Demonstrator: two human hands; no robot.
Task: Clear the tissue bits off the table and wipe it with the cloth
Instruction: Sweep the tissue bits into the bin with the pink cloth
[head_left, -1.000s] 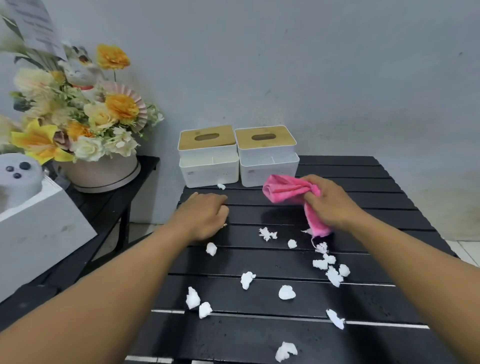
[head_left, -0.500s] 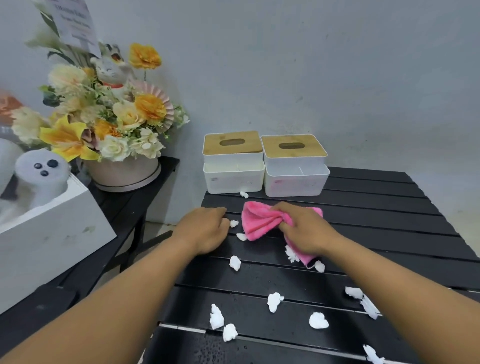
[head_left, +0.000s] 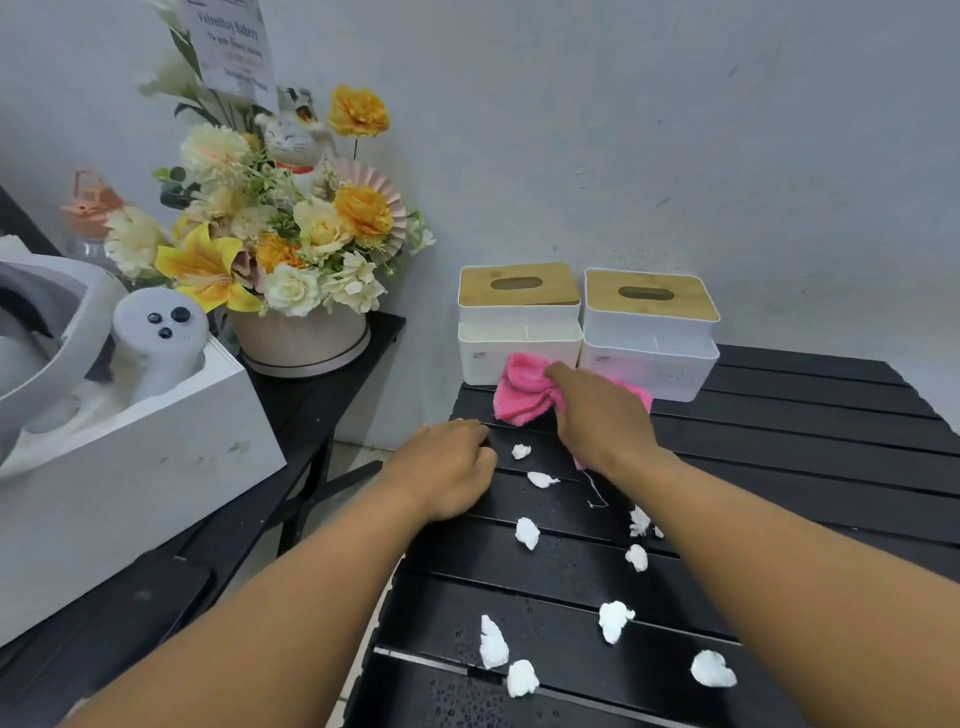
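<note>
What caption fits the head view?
Right hand grips pink cloth on black table; left hand rests nearby; tissue bits scattered.

right hand (head_left: 597, 415) slid pink cloth (head_left: 522, 395) farther back, now by white box (head_left: 519, 343)

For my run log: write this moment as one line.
right hand: grips pink cloth on table | left hand: curled, on table edge | tissue bits: uncleared

Your view: bright, soft, even light; shadows faint. Dull sheen on black table (head_left: 810, 447). Wide-angle bending at frame edges; lower corners slightly soft.
</note>
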